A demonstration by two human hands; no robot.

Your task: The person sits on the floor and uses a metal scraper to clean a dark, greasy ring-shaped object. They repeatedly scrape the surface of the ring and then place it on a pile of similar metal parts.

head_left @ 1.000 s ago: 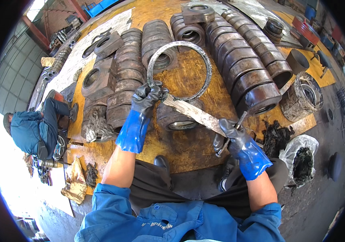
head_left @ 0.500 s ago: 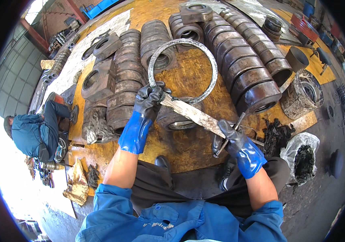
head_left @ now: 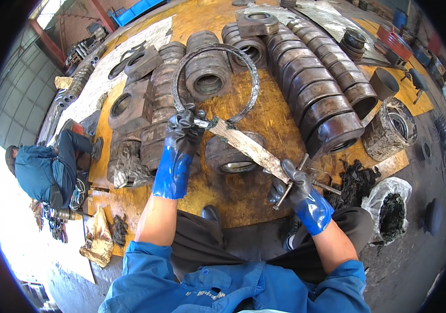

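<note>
With our gloved left hand (head_left: 185, 125), the nearer one, we are gripping the round grey metal ring (head_left: 255, 86) (extending forward-right from our fingers); our right hand (head_left: 297, 183) is clasping the long pale wooden strip (head_left: 249, 146) slanting between both hands.

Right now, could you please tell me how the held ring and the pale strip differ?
The ring is a round loop; the pale strip is long and straight. The ring is grey, the strip beige with dark smears. The left hand grips the ring, while the right hand holds the strip's lower end. Both are held up.
</note>
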